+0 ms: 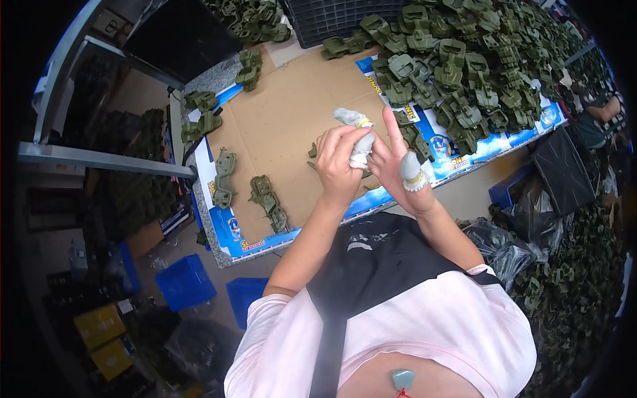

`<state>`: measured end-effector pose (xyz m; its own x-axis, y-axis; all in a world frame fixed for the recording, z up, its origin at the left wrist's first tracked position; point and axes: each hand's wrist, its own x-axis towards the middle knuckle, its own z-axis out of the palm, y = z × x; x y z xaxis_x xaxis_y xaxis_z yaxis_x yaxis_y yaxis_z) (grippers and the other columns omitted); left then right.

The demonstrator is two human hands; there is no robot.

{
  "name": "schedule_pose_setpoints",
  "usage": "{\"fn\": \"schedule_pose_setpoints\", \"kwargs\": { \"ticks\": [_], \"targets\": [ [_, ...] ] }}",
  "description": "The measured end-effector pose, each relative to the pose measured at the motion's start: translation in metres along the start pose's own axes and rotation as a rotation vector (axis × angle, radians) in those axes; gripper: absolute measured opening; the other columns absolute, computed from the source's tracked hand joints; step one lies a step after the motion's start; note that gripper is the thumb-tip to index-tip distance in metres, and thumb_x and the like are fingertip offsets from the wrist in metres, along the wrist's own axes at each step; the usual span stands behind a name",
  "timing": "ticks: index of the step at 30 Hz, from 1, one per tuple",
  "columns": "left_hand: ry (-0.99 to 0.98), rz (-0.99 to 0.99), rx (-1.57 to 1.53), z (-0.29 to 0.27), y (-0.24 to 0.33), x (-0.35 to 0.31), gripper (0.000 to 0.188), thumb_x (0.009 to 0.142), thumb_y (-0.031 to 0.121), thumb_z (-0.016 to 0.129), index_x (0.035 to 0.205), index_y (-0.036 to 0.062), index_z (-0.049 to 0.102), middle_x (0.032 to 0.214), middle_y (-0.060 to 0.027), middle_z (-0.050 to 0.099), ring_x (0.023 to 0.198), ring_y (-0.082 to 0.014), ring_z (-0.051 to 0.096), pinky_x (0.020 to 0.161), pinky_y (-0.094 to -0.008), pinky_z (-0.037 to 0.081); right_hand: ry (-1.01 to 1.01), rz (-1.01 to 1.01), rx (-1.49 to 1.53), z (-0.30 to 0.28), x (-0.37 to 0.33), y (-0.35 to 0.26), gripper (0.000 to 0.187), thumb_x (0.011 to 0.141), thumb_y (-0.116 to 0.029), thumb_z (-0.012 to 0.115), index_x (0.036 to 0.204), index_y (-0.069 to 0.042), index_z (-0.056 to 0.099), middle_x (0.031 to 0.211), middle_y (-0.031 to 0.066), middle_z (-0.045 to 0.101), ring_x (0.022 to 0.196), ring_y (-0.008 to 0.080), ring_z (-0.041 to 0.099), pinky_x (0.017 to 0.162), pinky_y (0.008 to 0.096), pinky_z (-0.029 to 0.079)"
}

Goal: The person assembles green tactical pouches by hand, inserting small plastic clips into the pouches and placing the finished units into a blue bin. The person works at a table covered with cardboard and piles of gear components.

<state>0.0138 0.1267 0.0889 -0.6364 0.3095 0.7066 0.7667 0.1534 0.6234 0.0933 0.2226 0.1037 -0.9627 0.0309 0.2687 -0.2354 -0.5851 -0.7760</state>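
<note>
My left hand [340, 159] is closed over the table's near edge, pinching a pale cloth finger cot [361, 152]. A second grey-white finger cot [352, 118] with a yellow band sticks out just above; I cannot tell which hand's finger is in it. My right hand [398, 176] touches the left, its index finger bare and pointing up. Its thumb stands apart, wearing another finger cot [413, 174] with a yellow band. Some of the right fingers are hidden behind the left hand and the cots. Beneath the hands lies a sheet of brown cardboard [285, 113] on the table.
A large heap of dark green moulded parts [458, 73] covers the table's right side. Several similar parts line the left edge, one green part [269, 202] near the front. A black crate [338, 20] stands behind. Blue bins [186, 282] and plastic bags [501, 249] lie below; a metal frame [106, 159] borders the left.
</note>
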Motion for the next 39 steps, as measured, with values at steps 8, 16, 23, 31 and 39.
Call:
{"fn": "schedule_pose_setpoints", "kwargs": {
  "ticks": [8, 16, 23, 31, 39],
  "targets": [
    [-0.022, -0.239, -0.312, -0.011, 0.000, -0.024, 0.017, 0.076, 0.013, 0.063, 0.084, -0.0005, 0.057, 0.084, -0.0077, 0.058, 0.075, -0.0214, 0.056, 0.066, -0.0313, 0.045, -0.062, 0.030, -0.268, 0.005, 0.000, -0.002, 0.093, 0.081, -0.061, 0.042, 0.140, -0.016, -0.014, 0.143, 0.0233, 0.016, 0.132, 0.0336, 0.019, 0.107, 0.0441, 0.014],
    [0.059, -0.642, -0.717, -0.027, -0.017, -0.033, 0.016, 0.078, 0.006, 0.061, 0.094, 0.0055, 0.057, 0.086, 0.0004, 0.055, 0.082, -0.0119, 0.051, 0.072, -0.0234, 0.041, 0.062, -0.081, -0.950, 0.010, 0.007, 0.020, 0.078, 0.079, -0.050, 0.055, 0.141, -0.024, 0.014, 0.139, 0.0196, 0.026, 0.130, 0.0392, 0.020, 0.102, 0.0551, 0.017],
    [-0.324, 0.045, 0.330, -0.064, 0.011, 0.032, 0.028, 0.065, 0.002, 0.065, 0.092, 0.0075, 0.064, 0.080, -0.0053, 0.055, 0.077, -0.0202, 0.053, 0.072, -0.0315, 0.040, -0.211, -0.118, -1.900, 0.009, 0.008, 0.011, 0.037, 0.071, -0.008, 0.054, 0.107, -0.016, 0.060, 0.119, 0.0178, 0.041, 0.128, 0.0443, 0.019, 0.098, 0.0661, 0.016],
    [-0.287, 0.176, 0.290, -0.040, -0.018, 0.000, 0.026, 0.060, 0.002, 0.065, 0.085, 0.0067, 0.062, 0.081, -0.0055, 0.056, 0.078, -0.0226, 0.054, 0.072, -0.0326, 0.037, -0.341, -0.013, -1.870, 0.005, 0.002, 0.014, 0.022, 0.074, -0.011, 0.054, 0.094, -0.008, 0.062, 0.115, 0.0194, 0.043, 0.127, 0.0426, 0.023, 0.101, 0.0601, 0.019],
    [-0.047, -0.308, -0.034, -0.035, -0.024, -0.042, 0.022, 0.068, 0.004, 0.066, 0.088, 0.0030, 0.057, 0.086, -0.0053, 0.059, 0.080, -0.0190, 0.055, 0.077, -0.0308, 0.041, -0.034, 0.106, -0.152, -0.011, -0.004, 0.041, 0.077, 0.085, -0.047, 0.047, 0.140, -0.010, 0.007, 0.141, 0.0176, 0.020, 0.130, 0.0289, 0.024, 0.106, 0.0398, 0.017]
  ]
}}
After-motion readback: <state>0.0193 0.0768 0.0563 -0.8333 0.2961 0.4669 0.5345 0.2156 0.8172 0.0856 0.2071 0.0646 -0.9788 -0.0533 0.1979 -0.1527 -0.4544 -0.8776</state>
